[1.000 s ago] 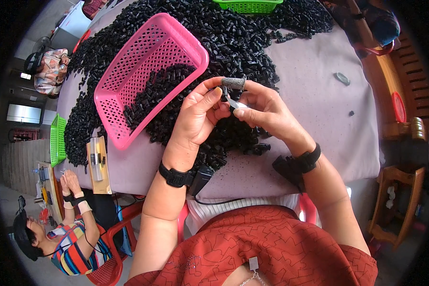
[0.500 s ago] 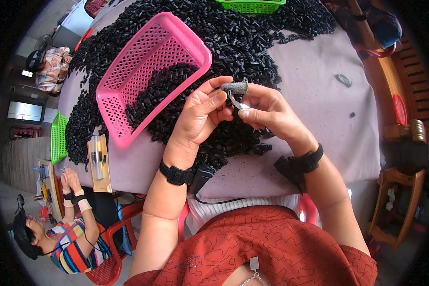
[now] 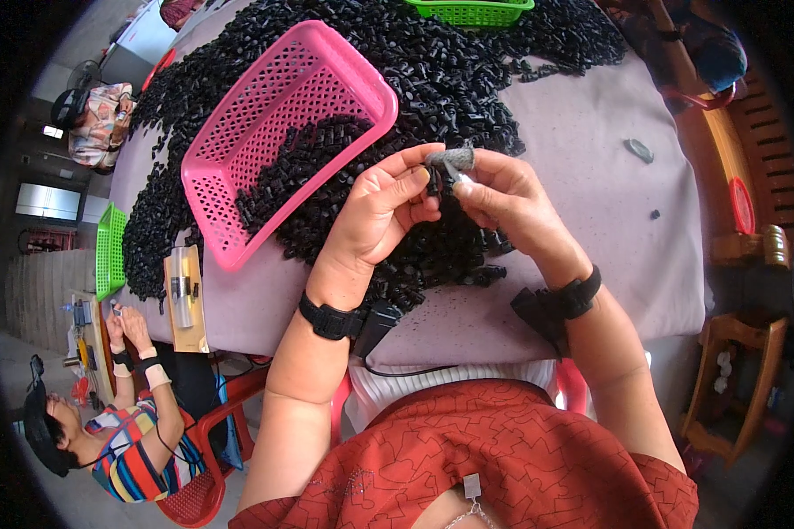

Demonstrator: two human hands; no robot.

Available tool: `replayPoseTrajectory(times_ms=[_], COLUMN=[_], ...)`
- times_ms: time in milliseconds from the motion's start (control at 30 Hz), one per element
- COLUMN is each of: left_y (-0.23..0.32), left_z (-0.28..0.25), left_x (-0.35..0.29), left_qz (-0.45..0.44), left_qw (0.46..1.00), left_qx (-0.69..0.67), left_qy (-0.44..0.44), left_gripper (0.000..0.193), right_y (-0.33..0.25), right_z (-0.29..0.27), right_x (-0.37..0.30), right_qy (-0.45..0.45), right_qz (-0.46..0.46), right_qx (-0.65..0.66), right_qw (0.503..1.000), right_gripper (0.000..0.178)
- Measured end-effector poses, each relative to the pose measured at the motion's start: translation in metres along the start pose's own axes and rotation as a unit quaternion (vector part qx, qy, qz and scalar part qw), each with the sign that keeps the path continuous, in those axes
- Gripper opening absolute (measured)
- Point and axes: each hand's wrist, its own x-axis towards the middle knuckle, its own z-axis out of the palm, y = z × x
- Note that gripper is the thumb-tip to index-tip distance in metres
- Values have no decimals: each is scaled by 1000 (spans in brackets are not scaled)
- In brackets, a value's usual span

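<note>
My left hand (image 3: pixel 375 207) is closed in a pinch on a small black plastic part (image 3: pixel 432 183), held above the pile of black parts. Facing it, my right hand (image 3: pixel 522 210) is also closed, thumb and fingers gripping a small silvery blade (image 3: pixel 458 174) whose tip is close to the part. A grey knitted finger sleeve (image 3: pixel 454 159) covers the tip of the right index finger. Beneath both hands spreads a heap of similar black plastic parts (image 3: pixel 450 97). Left of them, a pink perforated basket (image 3: pixel 205 176) lies tilted, with many black parts inside.
The cloth-covered table (image 3: pixel 591 176) bears a grey oval piece (image 3: pixel 639 151) at right. Green baskets (image 3: pixel 476 11) stand at the far edge and the left edge. A cardboard tray (image 3: pixel 185 300) with a clear tube lies at left. Co-workers sit around, one in a striped shirt (image 3: pixel 146 450).
Both hands have shifted slightly to the right. The blade's angle has changed against the black part, and my right fingers have curled further. The co-worker's hands at left have moved a little.
</note>
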Motion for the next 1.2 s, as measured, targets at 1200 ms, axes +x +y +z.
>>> replayPoseTrajectory(times_ms=[1200], left_y=[2], left_z=[-5], left_x=[0], left_qz=[40], left_qw=[997], left_qx=[-33], left_qy=[50], left_gripper=[29], right_y=[4], right_z=[-1], right_x=[3], right_qy=[52], right_qz=[-12], right_qx=[-22], right_qw=[998], right_gripper=[30])
